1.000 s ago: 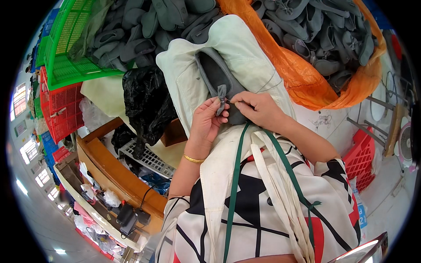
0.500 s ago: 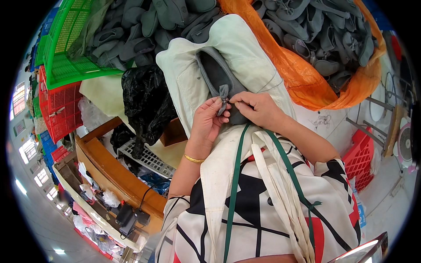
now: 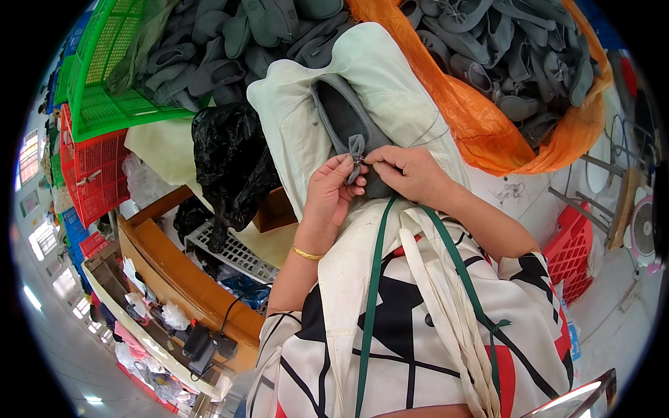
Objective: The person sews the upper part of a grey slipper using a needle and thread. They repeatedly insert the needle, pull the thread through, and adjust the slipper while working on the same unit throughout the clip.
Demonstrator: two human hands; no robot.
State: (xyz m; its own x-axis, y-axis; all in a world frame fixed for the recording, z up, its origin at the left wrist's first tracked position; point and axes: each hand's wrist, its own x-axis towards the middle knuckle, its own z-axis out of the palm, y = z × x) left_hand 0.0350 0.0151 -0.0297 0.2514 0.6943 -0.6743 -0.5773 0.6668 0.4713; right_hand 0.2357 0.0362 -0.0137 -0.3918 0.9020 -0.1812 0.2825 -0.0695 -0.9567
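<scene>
A grey slip-on shoe lies on the pale cloth over my lap, its toe toward me. At its toe sits a grey fabric bow. My left hand is closed, thumb and fingers pinching the bow from the left. From the right, my right hand is closed too, its thumb and forefinger pinched together right beside the bow's middle. What those fingertips hold is too small to make out.
Grey shoes fill a green crate at the far left and an orange sack at the far right. A black plastic bag hangs left of my lap, above a wooden drawer unit. Red crates stand on both sides.
Both hands stay at the bow in almost the same pose. The shoe has not visibly moved.
</scene>
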